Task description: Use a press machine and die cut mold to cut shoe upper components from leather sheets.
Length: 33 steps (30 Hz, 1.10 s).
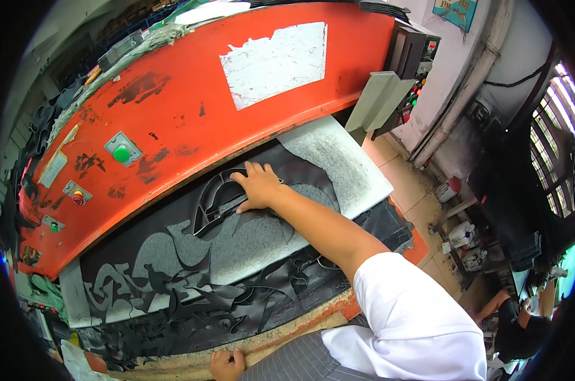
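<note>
My right hand (260, 187) reaches across and grips a dark metal cutting die (206, 202), a curved frame with open compartments. Its fingers are on the far side and its thumb on the near side. The die lies on a dark leather sheet (173, 190) with several shapes cut out of it. Under the leather, a worn white-grey cutting board (357, 171) shows through the holes. Low in the view, my left hand (227, 365) rests curled by the table's near edge, with nothing visible in it.
An orange press beam (192, 101) with green buttons (121, 153) and a red button (78, 197) spans just beyond the board. Leather scraps (230, 305) heap along the near side. A control box (421, 57) stands at the far right. Another person (522, 324) works at the lower right.
</note>
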Available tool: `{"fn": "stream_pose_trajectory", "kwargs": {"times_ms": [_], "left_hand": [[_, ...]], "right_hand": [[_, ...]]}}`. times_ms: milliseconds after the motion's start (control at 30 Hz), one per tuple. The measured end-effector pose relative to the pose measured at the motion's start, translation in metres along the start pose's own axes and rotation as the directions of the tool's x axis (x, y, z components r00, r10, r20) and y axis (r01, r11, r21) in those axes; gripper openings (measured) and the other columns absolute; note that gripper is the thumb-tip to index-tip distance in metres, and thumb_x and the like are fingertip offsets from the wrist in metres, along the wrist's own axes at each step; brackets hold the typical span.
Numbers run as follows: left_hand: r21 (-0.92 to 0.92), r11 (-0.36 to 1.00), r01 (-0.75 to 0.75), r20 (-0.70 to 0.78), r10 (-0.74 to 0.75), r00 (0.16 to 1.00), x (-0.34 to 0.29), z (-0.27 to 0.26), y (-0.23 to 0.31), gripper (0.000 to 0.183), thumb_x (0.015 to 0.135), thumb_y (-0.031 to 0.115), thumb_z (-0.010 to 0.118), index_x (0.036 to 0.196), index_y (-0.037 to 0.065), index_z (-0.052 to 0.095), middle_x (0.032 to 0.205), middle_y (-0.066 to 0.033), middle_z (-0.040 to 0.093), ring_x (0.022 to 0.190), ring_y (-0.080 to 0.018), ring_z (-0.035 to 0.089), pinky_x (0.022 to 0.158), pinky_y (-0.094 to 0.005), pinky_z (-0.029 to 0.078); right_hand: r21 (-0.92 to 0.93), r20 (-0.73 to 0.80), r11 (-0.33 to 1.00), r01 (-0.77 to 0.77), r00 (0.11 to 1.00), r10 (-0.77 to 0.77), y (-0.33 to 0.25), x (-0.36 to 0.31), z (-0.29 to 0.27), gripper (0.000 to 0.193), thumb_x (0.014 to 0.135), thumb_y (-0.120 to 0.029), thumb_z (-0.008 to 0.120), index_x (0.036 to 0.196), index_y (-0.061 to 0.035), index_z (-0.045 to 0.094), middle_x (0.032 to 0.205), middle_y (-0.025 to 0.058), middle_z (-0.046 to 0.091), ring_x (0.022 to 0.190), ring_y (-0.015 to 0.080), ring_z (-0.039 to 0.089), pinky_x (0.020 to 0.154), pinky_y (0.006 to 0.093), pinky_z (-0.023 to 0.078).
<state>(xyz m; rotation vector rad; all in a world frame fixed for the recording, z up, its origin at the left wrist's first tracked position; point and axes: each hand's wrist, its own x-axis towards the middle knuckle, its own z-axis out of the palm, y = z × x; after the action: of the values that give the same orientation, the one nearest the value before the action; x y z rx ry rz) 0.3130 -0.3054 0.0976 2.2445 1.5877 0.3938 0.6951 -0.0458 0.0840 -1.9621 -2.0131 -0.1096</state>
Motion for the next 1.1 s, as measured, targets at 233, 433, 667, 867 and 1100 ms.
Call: {"fn": "stream_pose_trajectory", "kwargs": {"times_ms": [233, 433, 667, 867, 1100], "left_hand": [[0.032, 0.996, -0.088, -0.143, 0.092, 0.985, 0.003, 0.006, -0.003, 0.027, 0.084, 0.021, 0.06, 0.063, 0.003, 0.061, 0.063, -0.0187, 0.058, 0.054, -0.0349, 0.053, 0.052, -0.0436, 0.042], [0.007, 1.0, 0.02, -0.143, -0.019, 0.99, -0.014, 0.016, -0.019, 0.02, 0.08, 0.018, 0.065, 0.066, 0.003, 0.061, 0.063, -0.0149, 0.059, 0.058, -0.0315, 0.056, 0.054, -0.04, 0.044], [-0.964, 0.18, 0.194, 0.074, -0.519, 0.852, 0.03, 0.018, -0.022, 0.044, 0.098, 0.039, 0.049, 0.077, 0.004, 0.062, 0.069, -0.0075, 0.063, 0.057, -0.0202, 0.057, 0.056, -0.0327, 0.046], [-0.783, -0.164, 0.6, 0.572, 0.191, 0.798, 0.079, -0.024, 0.023, 0.089, 0.091, 0.071, 0.023, 0.108, -0.009, 0.06, 0.087, -0.023, 0.067, 0.075, -0.0351, 0.067, 0.072, -0.0464, 0.057], [-0.68, -0.418, 0.602, 0.48, 0.368, 0.797, 0.053, -0.053, -0.01, 0.07, 0.088, 0.049, 0.035, 0.116, -0.012, 0.055, 0.085, -0.0252, 0.066, 0.072, -0.039, 0.067, 0.068, -0.0522, 0.057]], "right_hand": [[0.101, -0.083, 0.99, 0.099, 0.992, -0.091, -0.006, -0.018, -0.013, 0.065, 0.06, -0.038, 0.084, 0.108, -0.0029, 0.056, 0.112, 0.0188, 0.052, 0.106, 0.0317, 0.049, 0.093, 0.0387, 0.042], [0.383, -0.16, 0.899, 0.212, 0.974, -0.162, -0.02, -0.101, -0.061, 0.052, 0.062, -0.021, 0.078, 0.105, 0.0006, 0.061, 0.116, 0.0203, 0.051, 0.108, 0.0342, 0.049, 0.094, 0.0416, 0.042], [0.53, -0.232, 0.717, 0.453, 0.891, -0.391, -0.064, -0.151, -0.096, 0.038, 0.058, -0.014, 0.074, 0.091, 0.0023, 0.066, 0.119, 0.0221, 0.051, 0.099, 0.0361, 0.052, 0.087, 0.0406, 0.046], [0.439, -0.277, 0.617, 0.653, 0.752, -0.598, -0.106, -0.167, -0.129, 0.035, 0.053, -0.014, 0.073, 0.082, 0.0016, 0.061, 0.122, 0.0228, 0.05, 0.106, 0.0379, 0.052, 0.088, 0.0444, 0.045], [0.416, -0.332, 0.533, 0.737, 0.669, -0.665, -0.159, -0.171, -0.135, 0.036, 0.055, -0.015, 0.073, 0.085, 0.0024, 0.063, 0.123, 0.0214, 0.05, 0.108, 0.0374, 0.051, 0.09, 0.0437, 0.043]]}}
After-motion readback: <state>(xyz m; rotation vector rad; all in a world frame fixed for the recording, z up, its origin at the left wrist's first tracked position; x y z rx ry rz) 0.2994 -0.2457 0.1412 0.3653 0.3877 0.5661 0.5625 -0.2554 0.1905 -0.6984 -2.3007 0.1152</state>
